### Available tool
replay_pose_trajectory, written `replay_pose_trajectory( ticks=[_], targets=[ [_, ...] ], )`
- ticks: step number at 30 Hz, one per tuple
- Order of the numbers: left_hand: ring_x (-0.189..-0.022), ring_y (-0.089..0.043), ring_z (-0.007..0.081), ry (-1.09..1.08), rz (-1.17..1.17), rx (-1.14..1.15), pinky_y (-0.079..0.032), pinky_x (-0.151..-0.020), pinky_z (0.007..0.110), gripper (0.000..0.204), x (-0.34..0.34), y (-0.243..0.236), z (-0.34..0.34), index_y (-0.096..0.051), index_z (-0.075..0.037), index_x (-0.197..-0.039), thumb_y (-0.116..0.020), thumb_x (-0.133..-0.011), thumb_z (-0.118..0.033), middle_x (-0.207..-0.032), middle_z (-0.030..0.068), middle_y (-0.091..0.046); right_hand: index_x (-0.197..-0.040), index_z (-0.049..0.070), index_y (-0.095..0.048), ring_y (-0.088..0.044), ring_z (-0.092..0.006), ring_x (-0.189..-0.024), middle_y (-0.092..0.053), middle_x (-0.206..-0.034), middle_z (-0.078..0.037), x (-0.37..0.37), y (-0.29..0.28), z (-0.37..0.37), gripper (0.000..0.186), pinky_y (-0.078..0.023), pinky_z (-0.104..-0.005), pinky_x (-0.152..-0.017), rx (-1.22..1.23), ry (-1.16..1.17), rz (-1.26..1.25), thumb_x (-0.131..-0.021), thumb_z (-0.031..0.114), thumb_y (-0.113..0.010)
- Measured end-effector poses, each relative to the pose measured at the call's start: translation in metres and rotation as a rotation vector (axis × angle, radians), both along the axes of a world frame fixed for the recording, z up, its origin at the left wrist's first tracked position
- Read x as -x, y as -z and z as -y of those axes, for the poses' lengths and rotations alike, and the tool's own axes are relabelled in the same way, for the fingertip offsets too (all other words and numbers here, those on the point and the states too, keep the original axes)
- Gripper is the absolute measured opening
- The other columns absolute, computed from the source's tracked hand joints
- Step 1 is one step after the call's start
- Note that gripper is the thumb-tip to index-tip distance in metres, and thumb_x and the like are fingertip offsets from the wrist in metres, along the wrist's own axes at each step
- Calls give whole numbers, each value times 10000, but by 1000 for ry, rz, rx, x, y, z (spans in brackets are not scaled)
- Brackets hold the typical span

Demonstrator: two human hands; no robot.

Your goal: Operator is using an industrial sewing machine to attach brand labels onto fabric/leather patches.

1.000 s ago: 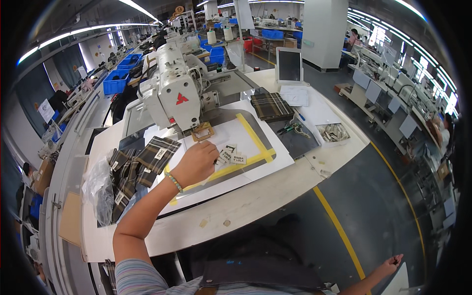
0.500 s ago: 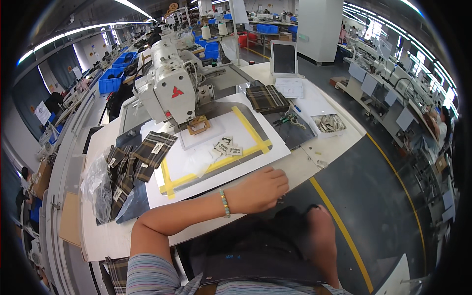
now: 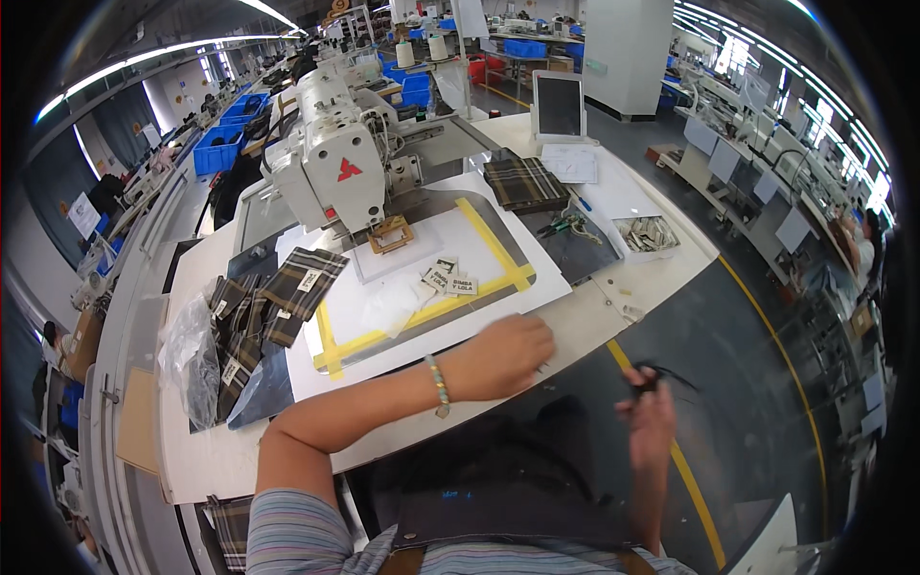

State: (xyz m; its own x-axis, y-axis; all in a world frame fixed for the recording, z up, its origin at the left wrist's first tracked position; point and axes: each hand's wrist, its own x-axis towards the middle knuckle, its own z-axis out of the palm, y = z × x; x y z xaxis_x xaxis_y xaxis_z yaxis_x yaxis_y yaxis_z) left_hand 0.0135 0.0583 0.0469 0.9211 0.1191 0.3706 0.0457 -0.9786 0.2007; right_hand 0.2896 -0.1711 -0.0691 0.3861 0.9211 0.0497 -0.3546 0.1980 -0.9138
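My left hand (image 3: 503,356) rests with curled fingers on the front edge of the white sewing table (image 3: 594,321), holding nothing that I can see. My right hand (image 3: 650,414) is below the table edge, over my dark lap, pinching a small black thread-like object (image 3: 652,376). A white industrial sewing machine (image 3: 335,172) stands at the back, with a brown clamp frame (image 3: 391,233) under its needle. Several small white labels (image 3: 448,278) lie on a white template with yellow tape borders (image 3: 422,287). A pile of plaid fabric pieces (image 3: 264,307) sits left of it.
A folded plaid stack (image 3: 525,184), a tablet on a stand (image 3: 560,105), papers (image 3: 573,161), scissors (image 3: 565,226) and a tray of small labels (image 3: 648,233) occupy the table's right. Clear plastic bags (image 3: 192,359) lie at the left. Blue bins and other workstations stand behind.
My left hand withdrew from the labels on the template to the table's front edge. My right hand rose from low at the right and now pinches a small black object.
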Motion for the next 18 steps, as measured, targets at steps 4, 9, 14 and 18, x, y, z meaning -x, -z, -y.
replay_pose_trajectory(
  ticks=[4, 9, 14, 18],
  targets=[
    [-1111, -620, 294, 177, 64, -16, -504, -933, 416, 278, -32, -7, 34, -618, -51, -975, -736, -729, -103, -1057, 100, -634, -1538, 3, -405, -678, -147, -811, -669, -1117, -89, 89, -30, -35, 480, -528, -278, -722, 28, -421, 186, -1102, 162, -529],
    [-1079, -628, 319, -26, 53, -51, -517, -910, 421, 263, 9, -27, 1, -613, -50, -974, -737, -743, -75, -1042, 112, -635, -1198, 74, -641, -501, -33, -668, -639, -933, -9, 26, -17, -1, 204, -393, -207, -564, 153, -8, -126, -1137, 230, -525],
    [-1016, -659, 366, -275, 82, 109, -544, -911, 441, 257, 61, -40, -34, -657, -47, -1018, -747, -780, -10, -1031, 129, -677, -1159, 82, -639, -522, -57, -804, -545, -897, 34, -85, -38, 65, 200, -442, -251, -737, -160, 676, -118, -1129, 261, -555],
    [-1031, -701, 278, -182, 109, 387, -545, -956, 369, 266, 51, -41, -25, -707, -8, -1061, -737, -804, 54, -1069, 109, -725, -1160, 18, -636, -415, -106, -745, -454, -833, 19, -76, -38, 52, 249, -359, -292, -700, -80, 516, 22, -1117, 253, -566]
  ],
)
